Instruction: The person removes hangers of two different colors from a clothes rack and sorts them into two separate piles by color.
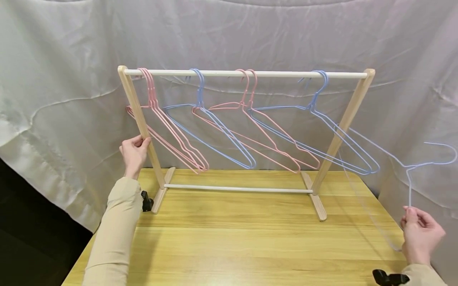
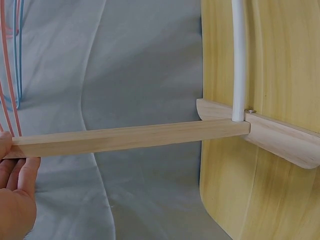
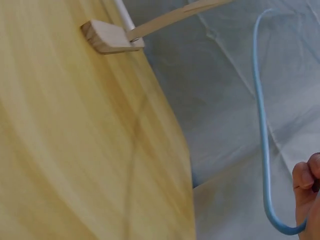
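In the head view my left hand [image 1: 134, 154] grips the left wooden post [image 1: 129, 89] of a clothes rack, thumb and fingers on either side of it. The left wrist view shows the same post [image 2: 125, 140] running down to its foot. Off to the right of the rack, my right hand [image 1: 422, 234] pinches a blue wire hanger [image 1: 410, 192] by one end, its hook pointing right. That hanger's rounded end [image 3: 265, 150] fills the right side of the right wrist view. Pink hangers [image 1: 153, 95] and blue hangers [image 1: 200, 91] hang in groups along the white top rail [image 1: 222, 73].
The rack's feet [image 1: 317, 206] stand on a yellow wood-grain table [image 1: 229, 242], joined by a white lower bar [image 1: 236, 188]. More pink hangers [image 1: 255, 87] and blue hangers [image 1: 323, 85] hang farther right on the rail. A grey cloth [image 1: 279, 35] drapes behind the table.
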